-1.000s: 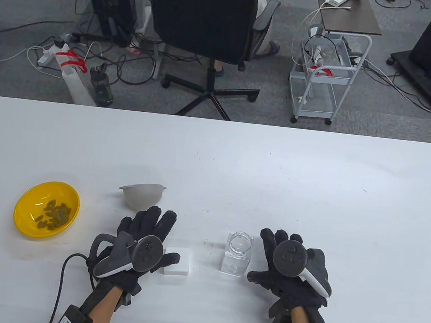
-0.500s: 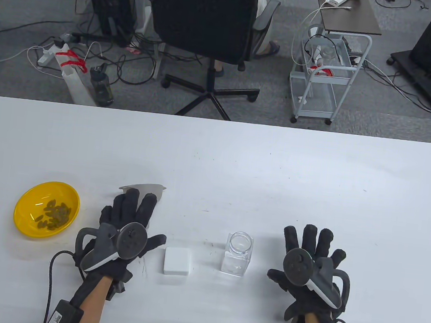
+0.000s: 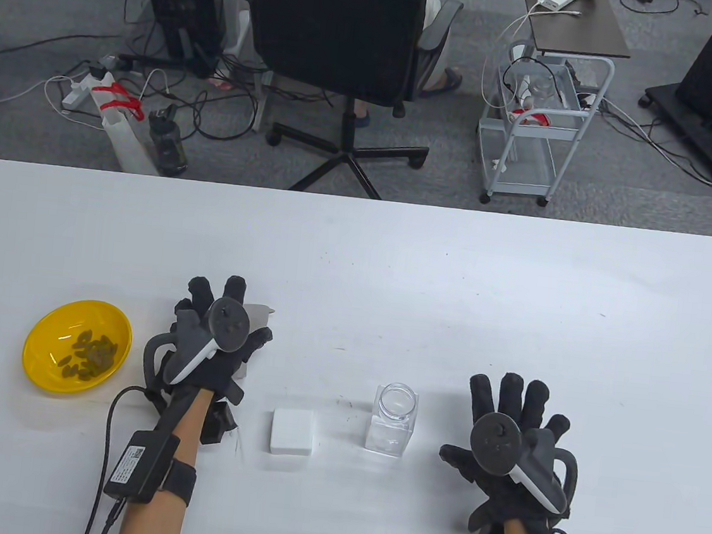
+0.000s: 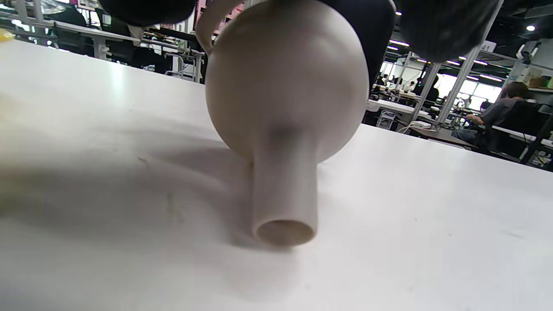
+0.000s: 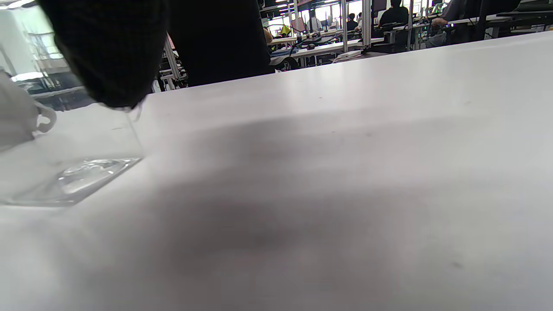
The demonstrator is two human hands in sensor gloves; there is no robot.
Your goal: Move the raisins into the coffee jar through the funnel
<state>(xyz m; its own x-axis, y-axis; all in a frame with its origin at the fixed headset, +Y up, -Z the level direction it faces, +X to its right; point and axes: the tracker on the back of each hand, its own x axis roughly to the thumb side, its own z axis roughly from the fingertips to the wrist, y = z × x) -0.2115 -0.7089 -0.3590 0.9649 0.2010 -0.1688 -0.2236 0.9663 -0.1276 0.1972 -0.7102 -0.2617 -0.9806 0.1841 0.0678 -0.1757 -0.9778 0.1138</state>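
Both hands are over the white table (image 3: 394, 265). At about 8 o'clock of the table's middle, the left hand (image 3: 214, 341) lies over the grey funnel (image 3: 259, 315), its fingers spread across the funnel's bowl; in the left wrist view the funnel (image 4: 287, 108) lies on its side with the spout mouth toward the camera and gloved fingers (image 4: 440, 26) draped over the top of the bowl, though whether they actually grip it or only rest on it I cannot tell. At 5 o'clock the right hand (image 3: 512, 442) is spread flat with all fingers splayed, holding nothing, near the jar but apart from it. The coffee jar (image 3: 392, 418) stands upright between the hands, a clear square-sided jar with a round open mouth and nothing visible inside; the right wrist view shows only its clear base (image 5: 73, 177) at the left edge. Just at 9 o'clock of the jar lies a white square lid (image 3: 293, 431), flat on the table. At the far 9 o'clock side sits a yellow bowl (image 3: 46, 374) holding a small heap of raisins (image 3: 89, 355) gathered near its middle.
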